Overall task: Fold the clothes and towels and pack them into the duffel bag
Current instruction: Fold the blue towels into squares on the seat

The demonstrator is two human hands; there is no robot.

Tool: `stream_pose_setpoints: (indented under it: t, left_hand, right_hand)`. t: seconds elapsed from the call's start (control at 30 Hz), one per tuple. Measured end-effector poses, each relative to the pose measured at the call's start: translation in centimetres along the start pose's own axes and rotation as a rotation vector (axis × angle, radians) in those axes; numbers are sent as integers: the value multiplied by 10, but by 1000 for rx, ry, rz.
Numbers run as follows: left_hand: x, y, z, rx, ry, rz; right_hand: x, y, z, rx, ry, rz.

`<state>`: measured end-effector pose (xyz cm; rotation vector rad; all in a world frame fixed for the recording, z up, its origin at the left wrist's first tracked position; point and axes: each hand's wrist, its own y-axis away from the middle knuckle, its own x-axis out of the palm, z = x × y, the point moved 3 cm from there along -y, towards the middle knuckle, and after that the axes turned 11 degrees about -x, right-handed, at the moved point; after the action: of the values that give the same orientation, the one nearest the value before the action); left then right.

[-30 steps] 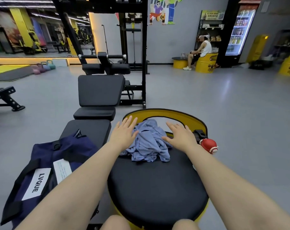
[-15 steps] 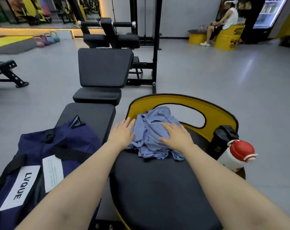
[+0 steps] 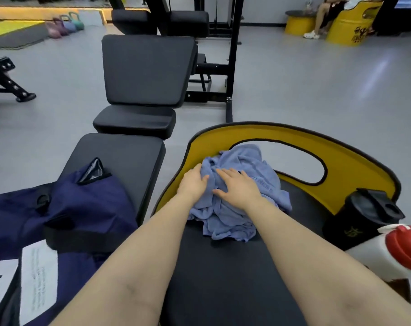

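While both hands sit on the crumpled blue towel (image 3: 237, 196), the left hand (image 3: 193, 182) has its fingers bent over the towel's left edge, fingertips tucked into the folds, gripping cloth. Right hand (image 3: 238, 190) lies flat on top of the towel, fingers straight and spread, pressing down, nothing pinched. Both forearms run back from the towel toward the camera, bare.

Towel is bunched, unfolded, on the black seat pad (image 3: 223, 278) of a yellow barrel chair (image 3: 355, 170), up against the chair's yellow backrest with its cut-out handle. Faint lettering shows on the towel just right of the right hand, not readable in full.

Right of the towel, on the same seat near the backrest, stands a black shaker bottle (image 3: 364, 217); touching its near side is a white bottle with red cap (image 3: 397, 252), tilted.

Left of the towel, on a black gym bench (image 3: 119, 154) just beside the chair, lies the navy duffel bag (image 3: 65, 208), slumped, black strap across it, white label at its near end. Whether the bag's zip is undone, cannot tell.

Beyond the towel: more black bench pads, a rack frame, grey floor. Far left of the towel, coloured kettlebells (image 3: 65, 24). Far right, a seated person's legs (image 3: 322, 17) by yellow drums.
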<state>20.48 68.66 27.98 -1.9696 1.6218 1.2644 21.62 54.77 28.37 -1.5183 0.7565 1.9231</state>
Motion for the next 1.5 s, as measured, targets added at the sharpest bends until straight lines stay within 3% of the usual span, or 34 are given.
stream_pose_setpoints:
  t: [0.2, 0.53, 0.87, 1.1, 1.27, 1.5]
  left_hand:
    - [11, -16, 1, -52, 69, -44]
    - [-37, 29, -10, 121, 305, -57]
    - [-114, 122, -75, 284, 366, -112]
    - [-161, 202, -130, 410, 421, -160]
    - [-189, 255, -158, 492, 440, -191]
    - [-213, 306, -173, 523, 487, -206]
  right_hand:
    - [5, -12, 1, 28, -39, 72]
    - [-27, 4, 24, 191, -593, -240]
    - [-126, 64, 55, 116, -746, -454]
    - [-214, 116, 89, 89, -1051, -618]
    - [-271, 154, 114, -11, -936, -742]
    - [-318, 209, 132, 65, -915, -808]
